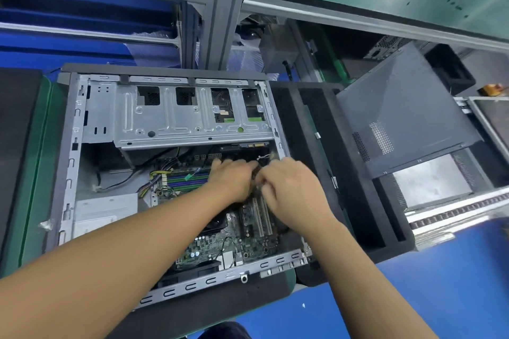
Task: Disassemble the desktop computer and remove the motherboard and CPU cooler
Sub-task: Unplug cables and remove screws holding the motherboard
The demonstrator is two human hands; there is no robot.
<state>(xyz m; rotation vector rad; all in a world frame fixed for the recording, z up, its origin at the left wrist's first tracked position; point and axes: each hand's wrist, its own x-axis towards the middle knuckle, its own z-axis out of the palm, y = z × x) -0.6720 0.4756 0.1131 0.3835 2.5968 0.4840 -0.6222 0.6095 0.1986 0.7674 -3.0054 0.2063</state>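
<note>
An open desktop computer case (68,173) lies on its side in front of me, its silver frame facing up. Inside it sits the green motherboard (248,245) with purple and green memory slots (187,181) and pale expansion slots (261,215). The CPU cooler (219,224) shows only as a dark patch under my left forearm. My left hand (231,179) and my right hand (292,190) are both down inside the case near its right wall, fingers curled around something small between them. What they hold is hidden by the fingers.
A silver drive cage (165,118) spans the upper part of the case. A grey power supply (104,212) sits at the left inside. The removed dark side panel (399,107) leans at the right over black foam trays (316,146). Aluminium frame posts (223,8) stand behind.
</note>
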